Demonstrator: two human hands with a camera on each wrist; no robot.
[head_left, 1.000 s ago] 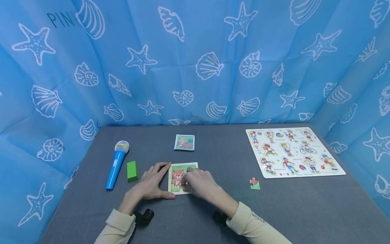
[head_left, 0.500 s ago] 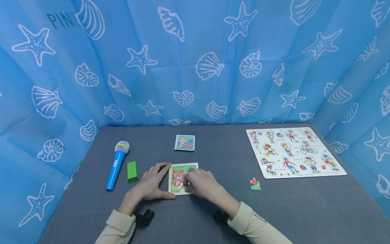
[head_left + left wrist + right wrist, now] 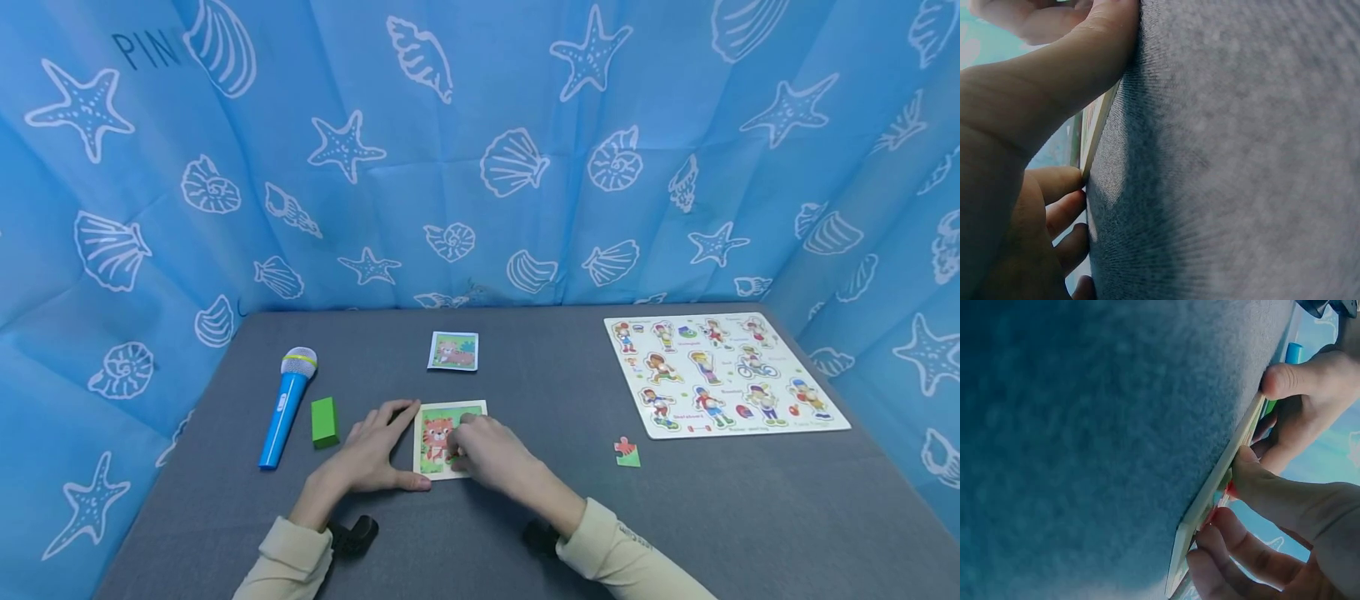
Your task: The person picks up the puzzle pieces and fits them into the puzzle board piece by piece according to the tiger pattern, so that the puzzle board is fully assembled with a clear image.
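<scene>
A square jigsaw board (image 3: 418,446) with a pale rim and an orange tiger picture (image 3: 437,433) lies flat on the grey table. My left hand (image 3: 371,454) holds the board at its left side, thumb at the near corner and index finger at the far one. Over the board's right part, the fingers of my right hand (image 3: 491,450) are bent down. In the right wrist view its thumb and fingertips pinch a puzzle piece (image 3: 1210,516) with red on it, close over the board; most of that piece is hidden. A loose red and green puzzle piece (image 3: 627,452) lies to the right.
Behind the board lies a small square picture card (image 3: 453,351). To the left are a blue toy microphone (image 3: 283,408) and a green block (image 3: 325,422). A large white puzzle board (image 3: 727,375) lies at the back right, and a blue curtain (image 3: 480,208) hangs behind the table.
My right fingers shift slightly over the board's right part. My left hand and the other things stay in place.
</scene>
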